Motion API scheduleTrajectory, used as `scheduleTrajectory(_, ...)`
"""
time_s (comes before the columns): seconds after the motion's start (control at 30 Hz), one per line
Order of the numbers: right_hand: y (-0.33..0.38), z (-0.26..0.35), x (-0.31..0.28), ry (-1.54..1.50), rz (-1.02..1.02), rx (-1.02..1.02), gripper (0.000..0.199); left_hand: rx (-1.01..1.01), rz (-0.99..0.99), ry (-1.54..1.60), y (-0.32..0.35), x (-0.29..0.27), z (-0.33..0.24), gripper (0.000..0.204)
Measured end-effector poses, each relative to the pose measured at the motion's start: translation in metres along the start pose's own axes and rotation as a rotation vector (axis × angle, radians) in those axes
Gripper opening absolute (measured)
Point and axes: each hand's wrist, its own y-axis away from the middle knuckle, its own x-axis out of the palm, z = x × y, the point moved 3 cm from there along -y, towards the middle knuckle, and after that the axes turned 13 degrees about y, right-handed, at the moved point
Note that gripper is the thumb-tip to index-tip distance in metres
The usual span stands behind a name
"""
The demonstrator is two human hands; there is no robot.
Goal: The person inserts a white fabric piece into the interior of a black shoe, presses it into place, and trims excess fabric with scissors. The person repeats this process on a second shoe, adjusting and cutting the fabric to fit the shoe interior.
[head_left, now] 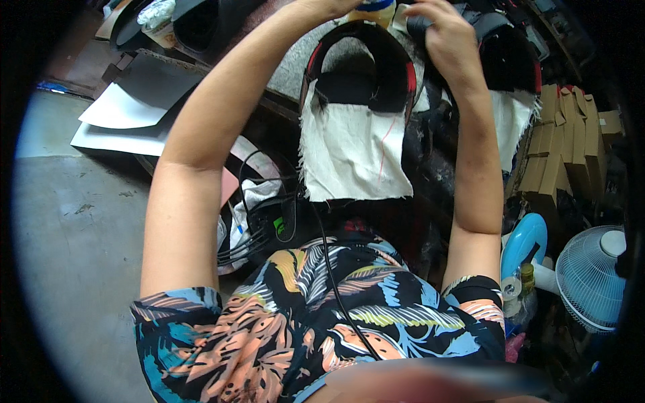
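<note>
Yellow-and-blue container (376, 13), cut off by the upper edge, lies between the two hands, just to the right of the left hand (334, 6) and farther to the left of the right hand (449, 28); the left hand is thus the nearer. Its long axis cannot be determined, since its top falls outside the view. Below it, toward the wearer, stands a black, red-edged arched piece, probably a shoe upper (310, 75), with a frayed white cloth panel (356, 151) toward the wearer. The right hand's fingers are bent beside a dark rounded object (418, 27); whether they grip it cannot be told. The left hand's fingertips are cropped, so neither its grasp nor contact with the container can be established.
</note>
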Motion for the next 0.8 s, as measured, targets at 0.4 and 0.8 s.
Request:
scheduleTrajectory(0.4,0.102,0.041,-0.004,-0.227,0.189,0.487,0.075,-0.231,0.56,0.459,0.051,-0.02,-0.138,0.03)
scheduleTrajectory(0.8,0.123,0.078,-0.026,-0.456,0.148,0.448,0.031,-0.291,0.421,0.578,0.046,0.007,-0.127,0.009)
